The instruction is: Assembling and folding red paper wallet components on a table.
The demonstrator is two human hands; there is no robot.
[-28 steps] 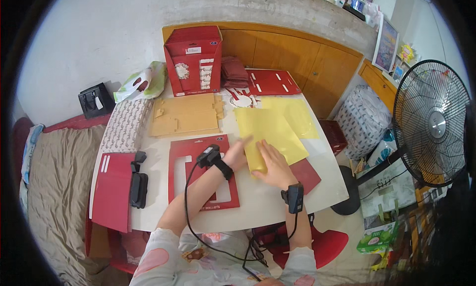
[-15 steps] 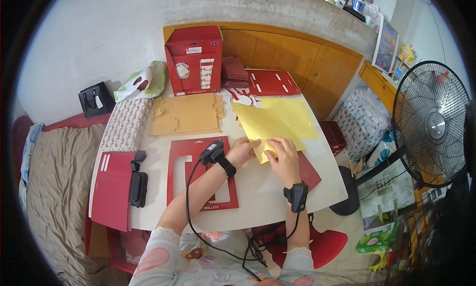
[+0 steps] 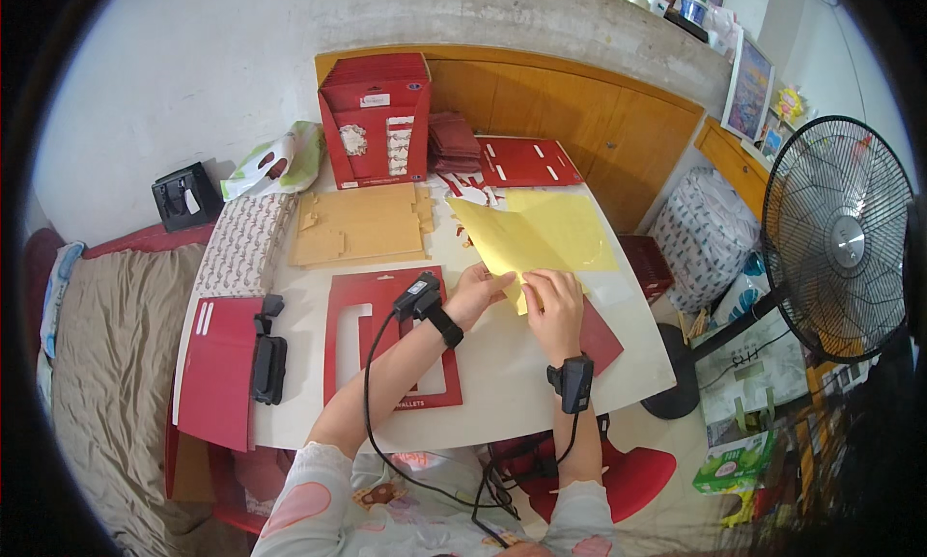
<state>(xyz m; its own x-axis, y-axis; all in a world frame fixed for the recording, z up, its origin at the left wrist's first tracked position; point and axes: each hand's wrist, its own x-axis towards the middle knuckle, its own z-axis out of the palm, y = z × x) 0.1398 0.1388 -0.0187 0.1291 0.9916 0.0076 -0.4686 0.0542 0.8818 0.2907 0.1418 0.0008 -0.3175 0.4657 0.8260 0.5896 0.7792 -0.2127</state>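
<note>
1. Paper (image 3: pixel 512 231), yellow and tilted, above the pale surface (image 3: pixel 502 388), its near end between both hands.
2. Left hand (image 3: pixel 473 296) closed in a pinch on the near left edge.
3. Right hand (image 3: pixel 553 313) just beside, fingers bent and holding the same near end.
4. Second yellow sheet (image 3: pixel 579 229) flat on the surface, partly behind the tilted one.
5. Red card frame (image 3: pixel 350 292) partly under the left forearm; red sheet (image 3: pixel 603 340) near the right wrist.
6. Tan cardboard pieces (image 3: pixel 362 219) farther back, in front of a tall red box (image 3: pixel 372 123).
</note>
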